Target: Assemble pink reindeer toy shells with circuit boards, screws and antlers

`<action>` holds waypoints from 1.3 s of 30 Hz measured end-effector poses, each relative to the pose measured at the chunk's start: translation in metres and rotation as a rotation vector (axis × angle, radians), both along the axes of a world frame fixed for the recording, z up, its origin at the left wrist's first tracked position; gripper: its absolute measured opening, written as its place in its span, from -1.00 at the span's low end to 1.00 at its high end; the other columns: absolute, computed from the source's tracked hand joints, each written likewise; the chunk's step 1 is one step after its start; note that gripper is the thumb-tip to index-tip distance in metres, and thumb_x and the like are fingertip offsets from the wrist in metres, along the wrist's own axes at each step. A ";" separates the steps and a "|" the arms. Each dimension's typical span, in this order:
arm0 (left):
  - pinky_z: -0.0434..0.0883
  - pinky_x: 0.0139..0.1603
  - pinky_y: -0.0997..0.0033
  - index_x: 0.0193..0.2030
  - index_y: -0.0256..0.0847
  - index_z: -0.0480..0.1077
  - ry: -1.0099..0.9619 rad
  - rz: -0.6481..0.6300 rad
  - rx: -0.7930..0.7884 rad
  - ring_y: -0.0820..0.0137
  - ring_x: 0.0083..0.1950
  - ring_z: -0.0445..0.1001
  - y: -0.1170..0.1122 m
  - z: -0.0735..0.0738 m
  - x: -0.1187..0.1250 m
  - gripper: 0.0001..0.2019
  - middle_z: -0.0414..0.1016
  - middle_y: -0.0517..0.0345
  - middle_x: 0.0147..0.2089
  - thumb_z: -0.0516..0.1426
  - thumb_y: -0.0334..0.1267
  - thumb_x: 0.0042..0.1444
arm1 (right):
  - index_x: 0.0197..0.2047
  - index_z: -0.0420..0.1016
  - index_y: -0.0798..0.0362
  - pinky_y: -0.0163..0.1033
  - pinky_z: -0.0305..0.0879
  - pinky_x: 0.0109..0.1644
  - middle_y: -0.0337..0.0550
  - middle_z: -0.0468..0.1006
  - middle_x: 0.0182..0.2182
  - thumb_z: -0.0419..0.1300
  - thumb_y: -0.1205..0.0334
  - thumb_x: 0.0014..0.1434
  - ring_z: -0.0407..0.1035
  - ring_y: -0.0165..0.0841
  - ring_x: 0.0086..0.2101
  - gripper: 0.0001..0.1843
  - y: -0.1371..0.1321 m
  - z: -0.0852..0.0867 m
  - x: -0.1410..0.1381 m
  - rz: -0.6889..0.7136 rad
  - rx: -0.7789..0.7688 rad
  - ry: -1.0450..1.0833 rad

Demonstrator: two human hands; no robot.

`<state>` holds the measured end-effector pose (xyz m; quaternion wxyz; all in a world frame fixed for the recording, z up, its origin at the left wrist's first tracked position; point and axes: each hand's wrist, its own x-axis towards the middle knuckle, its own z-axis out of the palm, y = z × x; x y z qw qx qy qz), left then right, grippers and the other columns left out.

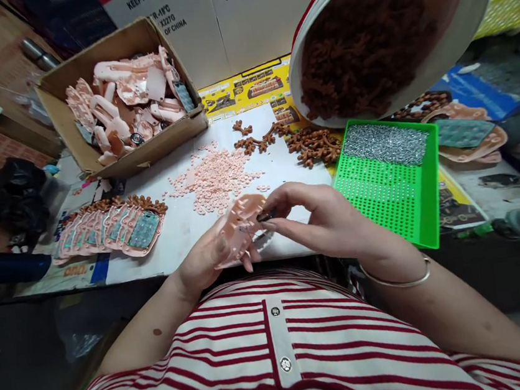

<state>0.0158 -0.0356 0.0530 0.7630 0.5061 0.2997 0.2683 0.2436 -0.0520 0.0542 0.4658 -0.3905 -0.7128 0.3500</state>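
My left hand (205, 251) is wrapped round a pink plastic shell (243, 222), its pegged inner side turned up, over the table's front edge. In my right hand (323, 216), thumb and forefinger pinch a small dark part (266, 217) at the shell's right side. A pale, ring-like edge shows beneath that pinch; what it belongs to is unclear. Just beyond the shell lies a heap of small pink plastic pieces (215, 178). Brown branching pieces (313, 145) rest behind my right hand.
A cardboard box (143, 158) of pink shells stands back left. Pink shells with green boards (144, 230) form a row at left. A green perforated tray (383, 206) holds metal screws (385, 142). Above it, a tilted white bucket (469, 14) contains brown pieces.
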 end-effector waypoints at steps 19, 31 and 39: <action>0.46 -0.43 0.36 0.01 -0.28 0.47 -0.137 0.021 -0.134 0.28 -0.47 0.57 -0.008 -0.024 0.003 -0.35 0.63 -0.06 -0.34 0.20 0.32 0.10 | -0.07 0.54 0.00 -0.15 0.45 -0.15 -0.05 0.62 -0.19 0.26 0.35 0.29 0.50 -0.28 -0.19 -0.85 -0.007 -0.028 -0.025 -0.435 0.662 -0.216; 0.52 -0.47 0.32 0.07 -0.31 0.52 -0.335 0.069 -0.255 0.21 -0.37 0.62 -0.005 -0.016 0.004 -0.35 0.67 -0.22 -0.06 0.21 0.27 0.13 | -0.04 0.55 -0.07 -0.13 0.54 0.04 -0.15 0.65 -0.11 0.30 0.23 0.27 0.58 -0.32 -0.08 -0.82 0.002 -0.047 -0.024 -0.384 0.103 0.400; 0.54 -0.50 0.31 0.05 -0.27 0.55 -0.410 0.135 -0.128 0.19 -0.38 0.64 -0.003 0.000 -0.002 -0.42 0.67 -0.17 -0.05 0.25 0.21 0.14 | -0.17 0.47 0.02 -0.31 0.44 -0.29 -0.26 0.66 -0.37 0.59 0.15 -0.20 0.52 -0.45 -0.41 -0.45 -0.008 -0.073 -0.025 -0.030 -0.905 0.827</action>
